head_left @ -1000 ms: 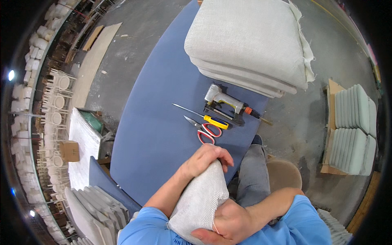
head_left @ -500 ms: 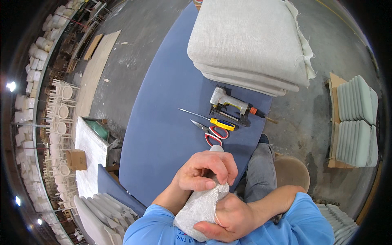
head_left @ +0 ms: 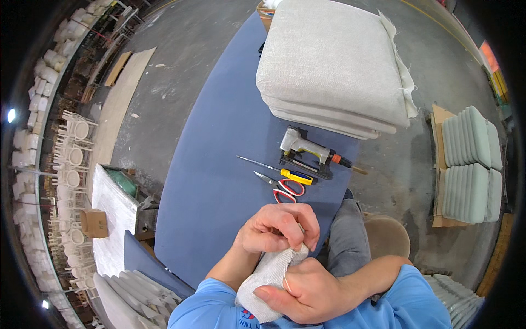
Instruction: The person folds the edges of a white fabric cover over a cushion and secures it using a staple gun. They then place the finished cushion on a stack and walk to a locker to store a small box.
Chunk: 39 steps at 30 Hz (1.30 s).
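Close against my body is a piece of light grey woven fabric (head_left: pixel 264 289), bunched or wrapped into a narrow shape; whether padding lies inside is hidden. My left hand (head_left: pixel 280 226) is closed over its far end, thumb and fingertips pinching the fabric edge. Lower down, my right hand (head_left: pixel 309 290) grips the same fabric along its right side, the thumb lying across it. A loose thread hangs by the right thumb. Just beyond my left hand, red-and-white-handled scissors (head_left: pixel 288 192) lie on the blue table (head_left: pixel 203 164), beside a yellow-handled screwdriver (head_left: pixel 296 176).
A staple gun (head_left: pixel 308 151) with an orange hose fitting rests past the screwdriver. Behind it stand stacked grey fabric-covered cushions (head_left: pixel 334 66). More cushions (head_left: pixel 472 164) sit on cardboard at right, near a round stool (head_left: pixel 387 236). Grey panels (head_left: pixel 137 301) lean at lower left.
My left fingers have curled in more tightly over the fabric's end, and the pale tip that stuck out beyond them is now hidden. The whole view has shifted slightly.
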{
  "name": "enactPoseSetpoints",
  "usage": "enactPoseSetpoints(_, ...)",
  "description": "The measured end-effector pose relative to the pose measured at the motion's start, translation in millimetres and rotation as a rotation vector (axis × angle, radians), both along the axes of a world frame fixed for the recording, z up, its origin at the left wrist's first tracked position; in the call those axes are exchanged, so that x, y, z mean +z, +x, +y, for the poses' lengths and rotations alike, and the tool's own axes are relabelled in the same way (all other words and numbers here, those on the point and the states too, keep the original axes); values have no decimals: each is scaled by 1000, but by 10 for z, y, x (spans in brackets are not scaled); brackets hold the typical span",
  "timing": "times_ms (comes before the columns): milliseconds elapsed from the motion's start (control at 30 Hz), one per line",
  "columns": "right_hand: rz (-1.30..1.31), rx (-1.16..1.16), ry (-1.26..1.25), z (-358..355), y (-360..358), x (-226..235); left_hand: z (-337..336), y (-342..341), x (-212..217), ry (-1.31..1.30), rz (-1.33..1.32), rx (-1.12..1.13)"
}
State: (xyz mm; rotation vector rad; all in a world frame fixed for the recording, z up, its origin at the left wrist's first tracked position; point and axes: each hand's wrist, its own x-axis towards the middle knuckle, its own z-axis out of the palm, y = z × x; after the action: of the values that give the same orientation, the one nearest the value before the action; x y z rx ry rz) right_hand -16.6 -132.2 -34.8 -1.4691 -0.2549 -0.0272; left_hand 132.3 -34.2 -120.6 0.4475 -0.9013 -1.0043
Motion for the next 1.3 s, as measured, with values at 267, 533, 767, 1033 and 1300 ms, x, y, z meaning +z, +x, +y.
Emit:
enactPoseSetpoints(267,41,-70,6,52,47,108,-54,57,160,31,39,-166)
enactPoseSetpoints(533,67,-57,30,48,15,62,-111,57,410,187,-199,-57)
enactPoseSetpoints(767,-89,-67,118,59,-18,-149,-164,185,313,132,-167,-208)
enactPoseSetpoints(1033,-218,-100,190,46,57,-164,-188,238,157,120,19,-367)
enactPoseSetpoints(1300,-192,-78,149,9,-32,-246,-196,192,27,56,57,-285)
